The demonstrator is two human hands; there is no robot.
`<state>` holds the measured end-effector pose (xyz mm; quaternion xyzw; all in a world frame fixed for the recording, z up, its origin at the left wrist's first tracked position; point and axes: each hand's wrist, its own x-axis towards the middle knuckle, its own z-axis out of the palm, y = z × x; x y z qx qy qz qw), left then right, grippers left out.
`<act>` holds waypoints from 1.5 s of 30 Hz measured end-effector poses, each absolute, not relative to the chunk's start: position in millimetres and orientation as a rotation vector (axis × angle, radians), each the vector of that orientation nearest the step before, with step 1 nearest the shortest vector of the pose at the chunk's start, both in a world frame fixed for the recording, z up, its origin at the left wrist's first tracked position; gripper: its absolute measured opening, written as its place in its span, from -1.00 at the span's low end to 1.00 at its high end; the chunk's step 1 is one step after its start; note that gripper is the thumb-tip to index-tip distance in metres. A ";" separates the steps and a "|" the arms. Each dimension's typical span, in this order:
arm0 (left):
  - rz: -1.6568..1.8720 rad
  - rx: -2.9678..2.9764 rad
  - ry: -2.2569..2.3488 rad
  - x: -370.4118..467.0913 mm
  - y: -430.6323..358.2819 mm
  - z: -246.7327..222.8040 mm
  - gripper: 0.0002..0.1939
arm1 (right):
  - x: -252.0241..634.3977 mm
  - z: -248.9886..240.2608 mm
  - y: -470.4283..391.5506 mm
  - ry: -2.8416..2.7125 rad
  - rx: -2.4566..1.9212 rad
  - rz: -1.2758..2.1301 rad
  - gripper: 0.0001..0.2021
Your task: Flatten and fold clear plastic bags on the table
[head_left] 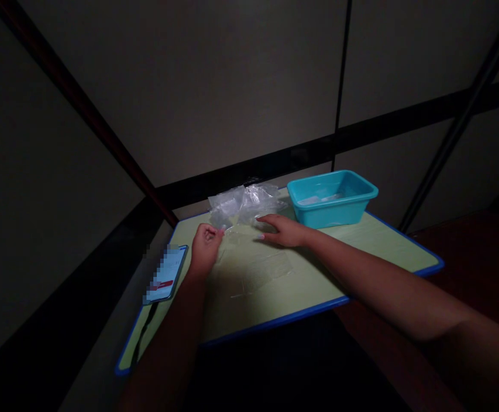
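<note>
My left hand (205, 245) is closed in a pinch at the left of the low table, with the edge of a thin clear plastic bag (232, 231) at its fingertips. This bag is so see-through that its outline is hard to follow. Thumb and fingers apart, my right hand (281, 230) hovers over or rests at the bag's right side; I cannot tell whether it touches. Just beyond both hands lies a crumpled pile of clear plastic bags (253, 200). Nearer to me, another flat clear plastic piece (270, 272) lies on the tabletop.
A turquoise plastic basin (333, 214) with pale flat items inside stands at the back right. A phone (170, 273) with a lit screen lies at the left edge. The yellowish table (318, 286) has a blue rim, and dark-trimmed panels (249, 86) rise behind it.
</note>
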<state>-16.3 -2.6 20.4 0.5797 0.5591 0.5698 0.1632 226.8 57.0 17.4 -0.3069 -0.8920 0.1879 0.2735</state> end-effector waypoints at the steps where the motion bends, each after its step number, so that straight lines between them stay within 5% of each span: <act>1: 1.733 1.470 1.485 -16.7 -2.8 23.9 -0.71 | 226.5 18.1 57.3 -2.358 -0.797 0.496 -0.48; 7: 1.775 0.775 0.948 -28.1 -10.5 44.0 -0.50 | 227.5 25.5 54.2 -2.265 -0.779 0.465 -0.70; 15: 1.735 0.670 0.906 -29.2 -13.9 52.8 -0.38 | 226.0 27.2 52.4 -2.342 -0.987 0.540 -0.81; 27: 1.426 1.547 1.412 18.8 -27.1 50.7 -0.45 | 223.1 20.1 54.7 -2.367 -0.937 0.510 -0.76; 38: 0.680 2.303 1.814 9.5 -147.4 54.2 -0.77 | 223.9 21.4 53.3 -2.369 -0.912 0.551 -0.75; 45: 0.567 2.410 1.952 -2.2 -201.5 25.1 -0.53 | 225.3 17.2 51.2 -2.418 -0.857 0.525 -0.73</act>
